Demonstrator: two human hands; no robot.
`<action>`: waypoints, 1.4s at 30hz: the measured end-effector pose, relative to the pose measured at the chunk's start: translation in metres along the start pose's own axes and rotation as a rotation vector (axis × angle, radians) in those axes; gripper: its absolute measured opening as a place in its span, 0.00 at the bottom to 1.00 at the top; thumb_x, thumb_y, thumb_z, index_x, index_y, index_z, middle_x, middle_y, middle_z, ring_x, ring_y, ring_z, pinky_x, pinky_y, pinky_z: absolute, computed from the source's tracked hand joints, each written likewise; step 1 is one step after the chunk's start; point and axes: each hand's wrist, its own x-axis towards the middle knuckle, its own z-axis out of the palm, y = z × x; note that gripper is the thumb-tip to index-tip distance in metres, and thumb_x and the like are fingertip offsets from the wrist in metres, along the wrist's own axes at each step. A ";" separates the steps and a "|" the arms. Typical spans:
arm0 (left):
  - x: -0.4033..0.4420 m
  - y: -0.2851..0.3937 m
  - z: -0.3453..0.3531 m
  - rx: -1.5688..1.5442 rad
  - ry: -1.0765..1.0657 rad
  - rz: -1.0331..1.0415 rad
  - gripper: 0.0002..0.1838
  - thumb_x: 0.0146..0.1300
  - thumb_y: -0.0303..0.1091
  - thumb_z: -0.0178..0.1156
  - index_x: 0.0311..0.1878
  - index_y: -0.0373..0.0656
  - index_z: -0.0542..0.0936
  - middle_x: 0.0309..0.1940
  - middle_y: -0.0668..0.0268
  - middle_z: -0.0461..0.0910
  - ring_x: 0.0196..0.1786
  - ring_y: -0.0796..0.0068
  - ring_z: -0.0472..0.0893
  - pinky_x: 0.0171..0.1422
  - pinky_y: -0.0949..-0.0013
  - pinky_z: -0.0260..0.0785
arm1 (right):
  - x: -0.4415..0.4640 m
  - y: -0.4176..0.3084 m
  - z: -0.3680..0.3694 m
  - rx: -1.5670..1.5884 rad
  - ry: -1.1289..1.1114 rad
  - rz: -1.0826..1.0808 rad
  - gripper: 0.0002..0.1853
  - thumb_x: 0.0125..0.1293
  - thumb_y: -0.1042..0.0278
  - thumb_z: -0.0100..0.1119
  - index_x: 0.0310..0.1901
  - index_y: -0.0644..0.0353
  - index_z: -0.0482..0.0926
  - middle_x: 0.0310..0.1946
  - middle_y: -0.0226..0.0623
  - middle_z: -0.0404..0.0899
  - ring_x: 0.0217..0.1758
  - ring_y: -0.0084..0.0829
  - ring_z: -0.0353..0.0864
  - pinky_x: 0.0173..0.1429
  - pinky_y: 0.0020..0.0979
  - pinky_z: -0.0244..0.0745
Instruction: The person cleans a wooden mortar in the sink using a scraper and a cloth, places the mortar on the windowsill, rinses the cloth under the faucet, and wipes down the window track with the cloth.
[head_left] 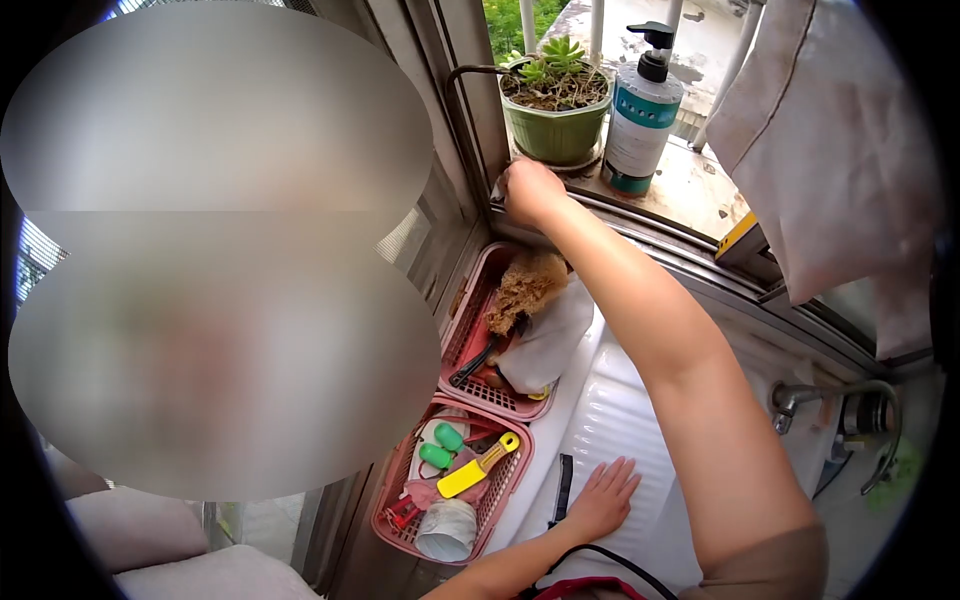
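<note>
My right hand reaches to the lower corner of the window frame, just below a green plant pot. Its fingers are closed, with a bit of something pale at the fingertips, too small to name. Lower down, my left hand lies flat with fingers spread on the ridged white washboard. A black strip is beside it. Right of the pot, a pump bottle stands upright on the window ledge.
Two pink baskets stand left of the washboard: the upper basket holds a brown sponge and white cloth; the lower basket holds a yellow-handled tool. A faucet is at right; a pale cloth hangs upper right.
</note>
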 end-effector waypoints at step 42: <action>0.000 0.001 -0.001 -0.001 -0.008 -0.016 0.26 0.58 0.34 0.52 0.61 0.42 0.67 0.67 0.56 0.59 0.71 0.59 0.56 0.72 0.52 0.47 | -0.007 0.021 -0.025 -0.107 0.015 -0.357 0.14 0.55 0.76 0.52 0.40 0.51 0.83 0.42 0.40 0.75 0.48 0.42 0.77 0.51 0.39 0.73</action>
